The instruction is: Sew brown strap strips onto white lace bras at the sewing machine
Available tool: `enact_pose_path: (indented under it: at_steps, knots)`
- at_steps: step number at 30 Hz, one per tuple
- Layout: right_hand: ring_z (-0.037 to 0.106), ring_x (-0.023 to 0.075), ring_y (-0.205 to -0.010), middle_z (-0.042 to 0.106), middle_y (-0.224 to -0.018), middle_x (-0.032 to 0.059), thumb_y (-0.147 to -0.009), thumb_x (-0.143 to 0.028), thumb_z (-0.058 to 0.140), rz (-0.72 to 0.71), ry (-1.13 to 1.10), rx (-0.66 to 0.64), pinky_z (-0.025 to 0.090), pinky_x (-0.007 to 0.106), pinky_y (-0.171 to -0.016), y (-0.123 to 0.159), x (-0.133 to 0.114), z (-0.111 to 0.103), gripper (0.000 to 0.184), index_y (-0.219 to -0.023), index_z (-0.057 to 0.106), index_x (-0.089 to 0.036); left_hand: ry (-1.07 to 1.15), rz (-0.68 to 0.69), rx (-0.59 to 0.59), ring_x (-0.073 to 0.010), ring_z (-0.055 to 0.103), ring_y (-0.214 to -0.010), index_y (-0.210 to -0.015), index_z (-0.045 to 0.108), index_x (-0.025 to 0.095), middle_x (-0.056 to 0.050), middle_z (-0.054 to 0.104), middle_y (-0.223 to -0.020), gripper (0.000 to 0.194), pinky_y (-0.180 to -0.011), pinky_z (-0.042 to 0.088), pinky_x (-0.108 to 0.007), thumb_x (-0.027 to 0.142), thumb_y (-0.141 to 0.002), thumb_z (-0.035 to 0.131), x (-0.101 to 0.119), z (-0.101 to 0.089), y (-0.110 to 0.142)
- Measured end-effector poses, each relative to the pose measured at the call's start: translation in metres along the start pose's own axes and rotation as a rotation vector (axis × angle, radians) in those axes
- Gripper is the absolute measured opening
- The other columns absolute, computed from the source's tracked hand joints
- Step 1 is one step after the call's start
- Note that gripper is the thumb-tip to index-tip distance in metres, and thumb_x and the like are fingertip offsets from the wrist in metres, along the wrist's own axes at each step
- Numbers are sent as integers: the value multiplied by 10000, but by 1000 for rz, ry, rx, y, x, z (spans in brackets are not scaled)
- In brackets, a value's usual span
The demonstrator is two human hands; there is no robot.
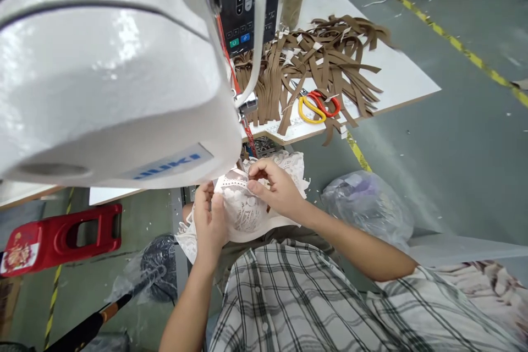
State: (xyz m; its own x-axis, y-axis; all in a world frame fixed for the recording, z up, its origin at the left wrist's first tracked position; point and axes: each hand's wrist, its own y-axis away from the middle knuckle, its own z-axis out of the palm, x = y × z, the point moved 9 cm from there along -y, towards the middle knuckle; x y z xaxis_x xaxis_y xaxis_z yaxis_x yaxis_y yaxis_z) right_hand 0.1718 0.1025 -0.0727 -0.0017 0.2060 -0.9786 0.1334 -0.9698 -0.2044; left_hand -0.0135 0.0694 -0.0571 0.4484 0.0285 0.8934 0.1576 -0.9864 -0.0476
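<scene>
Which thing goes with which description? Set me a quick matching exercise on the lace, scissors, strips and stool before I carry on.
Things
1. Lace
2. Scissors
3. Strips
4. Stool

Descriptions
A. Brown, heaped on the white table
B. Red, at the picture's left side
C. White, held by the left hand and right hand
D. One yellow handle, one red

Pairs: 1-C, 2-D, 3-A, 4-B

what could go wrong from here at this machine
The right hand is close to the sewing machine, so fingertips might get nipped. The white lace has loose edges that could snag or fold under. The scissors lie near the table's edge and might get knocked off.
</scene>
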Motion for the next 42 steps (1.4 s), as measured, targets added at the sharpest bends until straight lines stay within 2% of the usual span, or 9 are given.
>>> enact_pose_path:
  at_steps: [2, 5, 10, 18, 29, 33, 35, 38, 42]
  knots:
    - [579, 153, -868, 595, -940, 22, -927, -405, 629, -21, 24, 15, 484, 312, -806, -1, -3, 0, 198, -973, 545, -232, 17, -52, -28, -182, 617, -880, -1103, 607, 183, -66, 657, -994, 342, -776, 492, -277, 481, -970, 505, -3, 2, -1]
    - [577, 157, -868, 596, -938, 23, -930, -406, 622, -15, 36, 18, 481, 313, -797, -3, -4, 0, 197, -970, 546, -229, -23, -76, -48, -144, 523, -708, -884, 608, 188, -3, 577, -771, 331, -658, 430, -238, 483, -976, 488, -3, 2, -2]
    - [579, 159, -859, 600, -945, 27, -919, -411, 633, 14, 23, 7, 477, 302, -755, -2, -3, -2, 206, -961, 546, -229, -84, -61, 0, -118, 349, -573, -656, 440, 200, 40, 369, -608, 438, -542, 300, -242, 498, -974, 483, -1, -3, -2]
    - [592, 165, -869, 611, -947, 29, -917, -420, 632, 6, -6, 3, 501, 320, -796, -1, -2, -4, 208, -955, 550, -233, -104, -83, 56, -120, 328, -569, -630, 391, 208, 43, 349, -600, 449, -536, 285, -246, 471, -984, 471, 8, -7, -2]
    - [594, 182, -907, 599, -978, 34, -893, -443, 657, 84, -69, -18, 496, 321, -770, 2, 9, -3, 250, -991, 549, -239, -88, -90, 84, -119, 384, -612, -677, 502, 190, 37, 424, -631, 391, -568, 319, -233, 440, -978, 501, 11, -11, -5]
    - [575, 165, -888, 572, -970, 26, -884, -452, 673, 122, -183, -20, 487, 307, -780, 3, 14, 2, 283, -1019, 550, -236, -115, -77, 85, -118, 398, -609, -657, 500, 189, 38, 429, -618, 383, -572, 328, -229, 416, -966, 509, 12, -12, -7]
    - [535, 134, -784, 536, -901, 2, -880, -485, 672, 198, -311, -33, 471, 270, -696, 7, 19, 9, 314, -1011, 537, -234, -121, -67, 78, -117, 414, -606, -665, 522, 188, 37, 449, -612, 364, -571, 333, -228, 404, -958, 517, 13, -14, -9]
    - [452, 100, -636, 481, -789, -35, -839, -565, 691, 430, -584, -100, 410, 216, -538, 22, 32, 27, 393, -960, 508, -239, -148, -44, -22, -111, 434, -598, -668, 550, 182, 37, 483, -608, 336, -573, 343, -224, 392, -930, 556, 16, -14, -10]
    - [519, 95, -663, 544, -820, -24, -722, -649, 762, 740, -878, -260, 486, 216, -578, 52, 40, 52, 531, -976, 553, -233, -248, 5, -378, -105, 459, -580, -695, 604, 174, 34, 556, -621, 285, -548, 337, -220, 406, -847, 671, 16, 1, 2]
